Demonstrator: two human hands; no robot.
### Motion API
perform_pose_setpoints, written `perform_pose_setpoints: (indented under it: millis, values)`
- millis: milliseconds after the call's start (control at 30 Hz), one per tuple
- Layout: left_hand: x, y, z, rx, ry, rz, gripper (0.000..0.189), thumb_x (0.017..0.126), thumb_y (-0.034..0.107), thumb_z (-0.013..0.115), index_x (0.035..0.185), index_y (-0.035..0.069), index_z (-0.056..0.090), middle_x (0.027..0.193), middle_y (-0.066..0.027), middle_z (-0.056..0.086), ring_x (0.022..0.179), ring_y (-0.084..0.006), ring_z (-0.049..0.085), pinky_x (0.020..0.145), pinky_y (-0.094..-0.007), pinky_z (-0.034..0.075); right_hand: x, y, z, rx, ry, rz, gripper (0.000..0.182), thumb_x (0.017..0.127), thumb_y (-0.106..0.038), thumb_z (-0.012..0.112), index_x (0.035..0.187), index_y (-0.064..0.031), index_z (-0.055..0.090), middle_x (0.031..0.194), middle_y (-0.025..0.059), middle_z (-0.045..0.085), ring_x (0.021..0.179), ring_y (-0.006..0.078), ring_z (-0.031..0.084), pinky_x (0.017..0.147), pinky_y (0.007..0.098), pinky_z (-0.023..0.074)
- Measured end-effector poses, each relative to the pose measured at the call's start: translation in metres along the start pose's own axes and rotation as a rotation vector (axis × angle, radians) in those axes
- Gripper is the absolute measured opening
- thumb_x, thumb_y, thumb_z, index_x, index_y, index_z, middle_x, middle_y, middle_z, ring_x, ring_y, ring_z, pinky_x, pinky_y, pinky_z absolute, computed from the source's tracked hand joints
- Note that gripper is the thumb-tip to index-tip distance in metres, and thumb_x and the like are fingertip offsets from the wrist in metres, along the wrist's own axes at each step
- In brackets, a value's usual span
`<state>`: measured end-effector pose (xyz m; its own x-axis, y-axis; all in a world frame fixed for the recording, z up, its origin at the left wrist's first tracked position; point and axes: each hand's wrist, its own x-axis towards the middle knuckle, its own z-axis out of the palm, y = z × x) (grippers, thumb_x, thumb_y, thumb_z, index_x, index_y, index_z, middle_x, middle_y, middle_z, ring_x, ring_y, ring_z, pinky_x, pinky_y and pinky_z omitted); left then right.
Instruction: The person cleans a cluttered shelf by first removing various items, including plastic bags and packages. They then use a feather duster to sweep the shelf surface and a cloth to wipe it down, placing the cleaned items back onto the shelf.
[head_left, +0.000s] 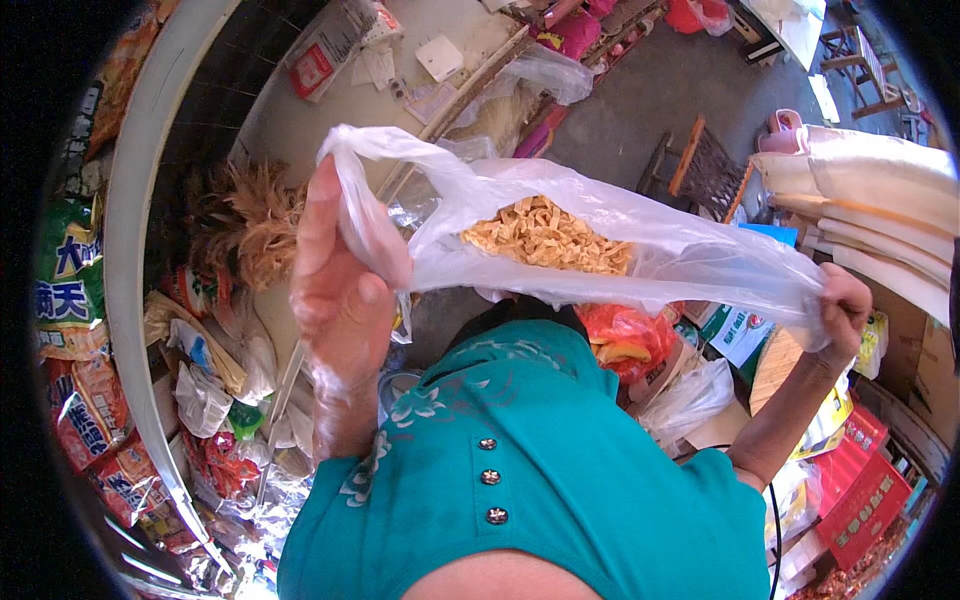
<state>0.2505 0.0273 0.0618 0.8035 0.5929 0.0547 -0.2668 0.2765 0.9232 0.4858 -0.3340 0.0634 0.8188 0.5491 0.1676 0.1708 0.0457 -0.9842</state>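
A translucent white plastic bag (697, 259) is stretched wide across the front of my body. Inside its opening lie many short, yellow-brown strips (551, 236), which look like dried or fried food. My left hand (341, 300) is raised with a handle loop of the bag around its fingers, holding that end up. At the other end my right hand (846, 307) is closed in a fist on the gathered plastic. The bottom of the bag is hidden.
Left are a feather duster (251, 221) and packaged snacks (71, 277) behind a curved pale frame (135, 187). A counter (409, 41) stands ahead. A red plastic bag (630, 330), a folding stool (709, 172) and red boxes (862, 510) are to the right.
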Motion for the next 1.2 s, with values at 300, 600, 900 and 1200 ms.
perform_pose_setpoints:
  millis: [300, 600, 900, 1200]
  values:
    - [0.012, 0.006, 0.056, 0.583, -0.465, 0.133, 0.045, 0.072, -0.007, 0.048, 0.116, -0.001, 0.045, 0.110, -0.0155, 0.051, 0.098, -0.0241, 0.051, 0.084, -0.0305, 0.039, 0.047, -0.019, 0.080, 0.072, -0.291, 0.238, 0.046, 0.061, -0.008, 0.064, 0.103, 0.0044, 0.051, 0.068, -0.0002, 0.054, 0.055, 0.0044, 0.045, 0.048, 0.0169, 0.0320]
    - [0.024, -0.008, 0.095, 0.690, -0.357, 0.740, 0.052, 0.070, 0.013, 0.056, 0.118, 0.003, 0.042, 0.095, -0.0135, 0.049, 0.082, -0.0308, 0.050, 0.073, -0.0373, 0.041, 0.074, -0.026, 0.140, -0.073, -0.432, -0.152, 0.031, 0.062, -0.030, 0.061, 0.067, 0.0001, 0.056, 0.061, 0.0068, 0.056, 0.050, 0.0122, 0.051, 0.046, 0.0231, 0.0364]
    - [0.028, -0.050, 0.072, 0.454, -0.580, 0.214, 0.039, 0.076, 0.016, 0.057, 0.110, 0.003, 0.042, 0.116, -0.0150, 0.044, 0.110, -0.0270, 0.041, 0.091, -0.0337, 0.032, 0.101, -0.068, 0.164, 0.239, -0.330, -0.185, 0.018, 0.065, -0.013, 0.063, 0.060, -0.0027, 0.049, 0.059, 0.0031, 0.047, 0.047, 0.0083, 0.044, 0.043, 0.0191, 0.0332]
    - [0.063, 0.010, 0.101, 0.482, -0.324, 0.508, 0.035, 0.077, 0.016, 0.059, 0.106, 0.001, 0.046, 0.103, -0.0124, 0.051, 0.096, -0.0214, 0.050, 0.080, -0.0333, 0.041, 0.135, -0.110, 0.193, 0.294, -0.030, -0.479, 0.037, 0.084, -0.022, 0.043, 0.112, 0.0020, 0.043, 0.077, 0.0043, 0.048, 0.067, 0.0113, 0.049, 0.061, 0.0243, 0.0407]
